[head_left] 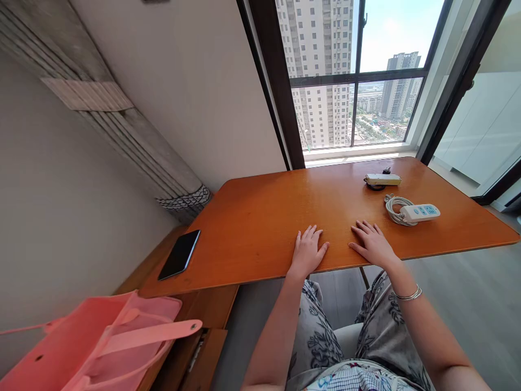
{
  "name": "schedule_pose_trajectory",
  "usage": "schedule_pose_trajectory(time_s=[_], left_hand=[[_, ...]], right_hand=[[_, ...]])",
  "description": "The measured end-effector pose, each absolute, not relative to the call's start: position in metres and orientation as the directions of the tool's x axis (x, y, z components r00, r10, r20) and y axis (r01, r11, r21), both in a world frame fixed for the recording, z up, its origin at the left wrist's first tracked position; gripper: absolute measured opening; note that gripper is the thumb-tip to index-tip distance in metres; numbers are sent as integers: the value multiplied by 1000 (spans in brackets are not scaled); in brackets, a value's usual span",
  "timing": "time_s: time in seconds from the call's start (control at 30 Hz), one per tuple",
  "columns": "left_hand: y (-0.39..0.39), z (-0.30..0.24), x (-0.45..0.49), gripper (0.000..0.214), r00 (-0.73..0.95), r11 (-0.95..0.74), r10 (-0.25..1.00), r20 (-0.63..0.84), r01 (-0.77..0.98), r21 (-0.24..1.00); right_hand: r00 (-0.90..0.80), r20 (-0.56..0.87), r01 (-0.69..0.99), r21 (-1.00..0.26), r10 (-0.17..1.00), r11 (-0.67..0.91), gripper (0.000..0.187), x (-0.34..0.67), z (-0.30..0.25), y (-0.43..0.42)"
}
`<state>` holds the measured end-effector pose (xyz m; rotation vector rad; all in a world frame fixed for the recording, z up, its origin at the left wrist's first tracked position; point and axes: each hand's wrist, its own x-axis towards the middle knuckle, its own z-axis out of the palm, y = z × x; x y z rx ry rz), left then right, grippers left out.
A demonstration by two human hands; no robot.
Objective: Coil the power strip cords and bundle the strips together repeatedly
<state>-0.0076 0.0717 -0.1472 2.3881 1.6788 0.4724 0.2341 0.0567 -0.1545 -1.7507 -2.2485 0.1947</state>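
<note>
Both of my hands lie palm down near the front edge of an orange-brown wooden table (pixel 252 217). My left hand (pixel 307 251) is open, fingers spread a little, with nothing in it. To its right, my right hand (pixel 372 243) also rests open and holds nothing. Closest to the right hand is a white power strip (pixel 420 212), its pale cord coiled beside it. Behind that sits a second white power strip (pixel 383 179) with a black cord and plug. A black smartphone (pixel 179 254) lies flat at the table's left end.
A pink bag (pixel 101 347) with a strap stands at lower left, beside the table on a wooden surface (pixel 215 304). A grey curtain (pixel 134 130) hangs along the left wall. Beyond the table's far edge is a dark-framed window (pixel 357 79). Grey floor (pixel 464 293) shows at right.
</note>
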Motion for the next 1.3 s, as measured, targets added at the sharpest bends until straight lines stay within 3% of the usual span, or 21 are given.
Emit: schedule_pose_trajectory(time_s=[0.63, 0.8, 0.9, 0.97, 1.1, 1.2, 1.3], left_hand=[[73, -152, -8, 46, 310, -357, 932, 187, 876, 324], [73, -151, -8, 48, 312, -354, 934, 174, 877, 324], [73, -152, -8, 48, 314, -357, 933, 178, 877, 321], [74, -153, -8, 47, 315, -358, 932, 178, 877, 320], [75, -154, -8, 47, 315, -360, 931, 185, 879, 313], [75, -154, -7, 46, 313, -357, 932, 182, 880, 313], [75, -153, -7, 46, 314, -357, 932, 181, 880, 314]], right_hand=[[-211, 200, 914, -306, 957, 266, 55, 235, -158, 57], [-172, 371, 794, -496, 913, 351, 45, 242, -157, 50], [0, 490, 686, -635, 872, 357, 39, 247, -154, 41], [150, 557, 672, -663, 817, 330, 37, 255, -153, 35], [427, 585, 730, -673, 689, 118, 44, 289, -149, 30], [570, 449, 744, -637, 688, -200, 57, 323, -146, 28], [645, 282, 735, -482, 710, -477, 67, 348, -144, 27]])
